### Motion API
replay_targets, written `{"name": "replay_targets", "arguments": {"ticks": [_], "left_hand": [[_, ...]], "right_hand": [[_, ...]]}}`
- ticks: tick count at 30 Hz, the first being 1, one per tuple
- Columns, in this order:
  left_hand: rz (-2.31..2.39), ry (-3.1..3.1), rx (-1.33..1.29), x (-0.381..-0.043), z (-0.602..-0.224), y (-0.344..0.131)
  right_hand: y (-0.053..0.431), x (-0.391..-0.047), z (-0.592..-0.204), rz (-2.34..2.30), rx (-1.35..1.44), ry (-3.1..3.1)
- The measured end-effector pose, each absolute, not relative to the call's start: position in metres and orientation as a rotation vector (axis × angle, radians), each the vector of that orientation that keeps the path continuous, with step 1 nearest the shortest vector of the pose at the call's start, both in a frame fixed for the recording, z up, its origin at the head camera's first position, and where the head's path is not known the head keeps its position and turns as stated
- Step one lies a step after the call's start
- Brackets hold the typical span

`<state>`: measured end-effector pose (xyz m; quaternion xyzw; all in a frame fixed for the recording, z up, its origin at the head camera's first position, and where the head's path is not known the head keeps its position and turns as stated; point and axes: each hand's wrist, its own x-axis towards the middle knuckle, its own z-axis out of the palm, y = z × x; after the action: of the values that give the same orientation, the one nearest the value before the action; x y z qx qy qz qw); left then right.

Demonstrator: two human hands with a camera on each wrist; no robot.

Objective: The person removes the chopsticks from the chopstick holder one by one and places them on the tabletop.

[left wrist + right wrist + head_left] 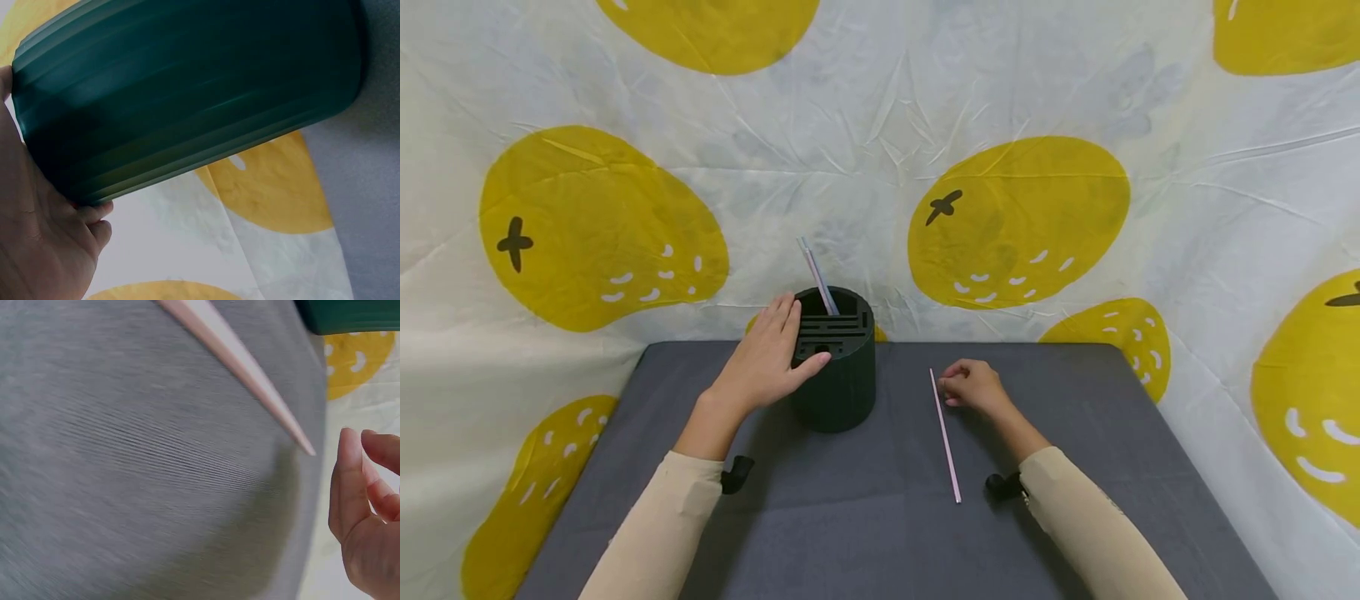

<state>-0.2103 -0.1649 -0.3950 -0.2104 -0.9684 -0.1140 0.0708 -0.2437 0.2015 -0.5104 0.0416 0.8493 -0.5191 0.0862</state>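
A dark green round utensil holder (835,387) with a slotted top stands upright near the table's back edge. My left hand (767,354) rests on its left upper rim, fingers straight and thumb spread toward the front; in the left wrist view that hand lies against the top of the ribbed holder (187,94). A few thin pale straws (818,279) lean inside the holder's rear opening. On the table to the right lies a thin pink straw (945,437). Just right of its far end is my right hand (976,387), fingers loosely bent with nothing between them.
A dark grey cloth (850,533) covers the table. Behind it hangs a white curtain (865,208) printed with large yellow fruit shapes. Both wrists carry small black cameras (737,474).
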Motion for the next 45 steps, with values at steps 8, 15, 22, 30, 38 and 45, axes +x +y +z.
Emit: {"name": "replay_targets", "arguments": {"ticks": [8, 15, 22, 30, 38, 45], "left_hand": [[-0.351, -2.919, -0.629, -0.209, -0.395, -0.164], [-0.345, -2.91, -0.635, -0.209, -0.395, -0.163], [-0.346, -2.89, -0.631, -0.206, -0.4, -0.163], [-0.327, -2.873, -0.627, -0.205, -0.402, -0.165], [-0.343, -2.877, -0.625, -0.205, -0.4, -0.164], [-0.333, -2.878, -0.633, -0.205, -0.401, -0.164]], "right_hand": [[0.201, -0.25, -0.469, -1.604, -0.018, 2.537], [0.195, -0.254, -0.427, -1.595, -0.128, 2.562], [0.178, -0.261, -0.393, -1.585, -0.293, 2.633], [0.147, -0.274, -0.365, -1.489, -0.544, 2.805], [0.107, -0.285, -0.35, -1.449, -0.704, 2.783], [0.078, -0.294, -0.346, -1.356, -0.83, 2.76]]}}
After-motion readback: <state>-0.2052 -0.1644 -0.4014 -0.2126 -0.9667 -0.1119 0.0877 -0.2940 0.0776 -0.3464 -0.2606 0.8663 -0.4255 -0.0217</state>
